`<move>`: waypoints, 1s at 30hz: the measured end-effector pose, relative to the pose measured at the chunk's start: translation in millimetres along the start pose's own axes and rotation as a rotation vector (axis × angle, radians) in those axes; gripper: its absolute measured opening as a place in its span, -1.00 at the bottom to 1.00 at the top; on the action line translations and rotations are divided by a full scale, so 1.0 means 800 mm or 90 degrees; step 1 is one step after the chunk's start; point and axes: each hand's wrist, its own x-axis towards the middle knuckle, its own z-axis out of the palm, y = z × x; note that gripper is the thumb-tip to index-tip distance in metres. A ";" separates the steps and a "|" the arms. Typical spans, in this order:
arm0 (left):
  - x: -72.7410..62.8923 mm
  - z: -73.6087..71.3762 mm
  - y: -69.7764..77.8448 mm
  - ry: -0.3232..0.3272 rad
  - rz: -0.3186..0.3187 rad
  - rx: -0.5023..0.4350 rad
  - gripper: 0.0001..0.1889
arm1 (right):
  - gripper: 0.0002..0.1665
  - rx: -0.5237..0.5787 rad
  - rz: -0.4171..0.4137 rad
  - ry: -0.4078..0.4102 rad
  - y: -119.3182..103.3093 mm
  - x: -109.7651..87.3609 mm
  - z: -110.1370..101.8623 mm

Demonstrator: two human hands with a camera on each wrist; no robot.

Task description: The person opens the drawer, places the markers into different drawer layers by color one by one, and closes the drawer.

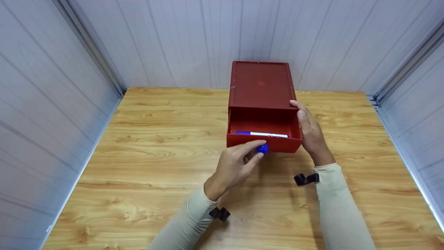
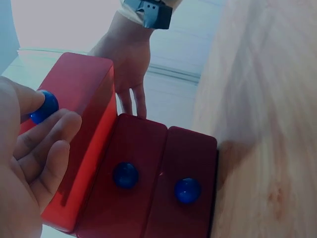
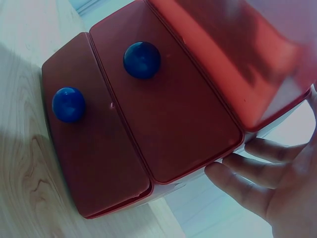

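A dark red cabinet of small drawers stands toward the back of the table. Its top drawer is pulled out at the front. Inside it, along the front wall, lies a marker with a white barrel and a blue cap. My left hand pinches the round blue knob of that drawer between thumb and fingers. On the right, my right hand rests along the side of the cabinet, its fingers extended. In the left wrist view, two lower drawers with blue knobs are closed.
The wooden table carries the cabinet. White panelled walls enclose its back and both sides, with the back one close behind the cabinet. A black wrist mount sticks out from each sleeve.
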 end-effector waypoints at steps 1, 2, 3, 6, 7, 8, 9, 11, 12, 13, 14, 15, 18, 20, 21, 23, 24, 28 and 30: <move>0.001 -0.001 -0.001 0.006 0.000 0.002 -0.69 | -0.45 -0.003 -0.003 -0.001 0.000 0.001 0.002; 0.003 -0.002 -0.003 0.010 -0.001 0.004 -0.69 | -0.45 -0.005 -0.005 -0.003 0.000 0.002 0.003; 0.004 -0.003 -0.004 0.015 -0.003 0.007 -0.70 | -0.45 -0.009 -0.006 -0.003 -0.001 0.003 0.004; 0.010 -0.003 -0.009 0.018 -0.016 0.015 -0.70 | -0.45 -0.015 -0.012 0.001 -0.003 0.003 0.006; 0.012 -0.003 -0.011 0.015 -0.021 0.016 -0.70 | -0.46 -0.016 -0.014 0.003 -0.003 0.003 0.005; 0.014 -0.001 -0.013 0.012 -0.023 0.018 -0.70 | -0.46 -0.018 -0.014 0.006 -0.003 0.002 0.005; 0.016 0.000 -0.015 0.009 -0.026 0.021 -0.70 | -0.46 -0.020 -0.015 0.010 -0.004 0.001 0.004; 0.020 0.003 -0.018 0.006 -0.030 0.025 -0.70 | -0.46 -0.027 -0.015 0.015 -0.004 -0.001 0.003; 0.022 0.004 -0.020 0.007 -0.031 0.027 -0.70 | -0.45 -0.029 -0.013 0.016 -0.004 -0.001 0.003; 0.023 0.006 -0.022 0.008 -0.032 0.028 -0.71 | -0.45 -0.033 -0.011 0.017 -0.003 -0.002 0.003; 0.025 0.007 -0.025 0.011 -0.033 0.030 -0.71 | -0.45 -0.035 -0.009 0.017 -0.003 -0.002 0.003; 0.026 0.008 -0.027 0.015 -0.036 0.034 -0.71 | -0.44 -0.035 -0.006 0.017 -0.002 -0.002 0.004; 0.029 0.011 -0.033 0.026 -0.049 0.030 -0.71 | -0.43 -0.033 0.003 0.014 0.000 -0.002 0.004; 0.030 0.013 -0.037 0.036 -0.060 0.023 -0.72 | -0.43 -0.035 0.008 0.009 0.002 -0.001 0.005; 0.031 0.014 -0.040 0.040 -0.064 0.019 -0.72 | -0.42 -0.037 0.011 0.007 0.003 0.000 0.005; 0.032 0.015 -0.043 0.045 -0.071 0.007 -0.72 | -0.42 -0.045 0.015 0.001 0.003 0.001 0.005; 0.033 0.016 -0.044 0.046 -0.073 0.006 -0.72 | -0.41 -0.046 0.017 -0.003 0.003 0.001 0.004; 0.040 0.017 -0.046 0.045 -0.078 0.013 -0.72 | -0.39 -0.033 0.020 -0.015 -0.002 0.000 0.000; 0.042 0.017 -0.046 0.043 -0.080 0.021 -0.72 | -0.38 -0.026 0.021 -0.020 -0.004 0.000 -0.003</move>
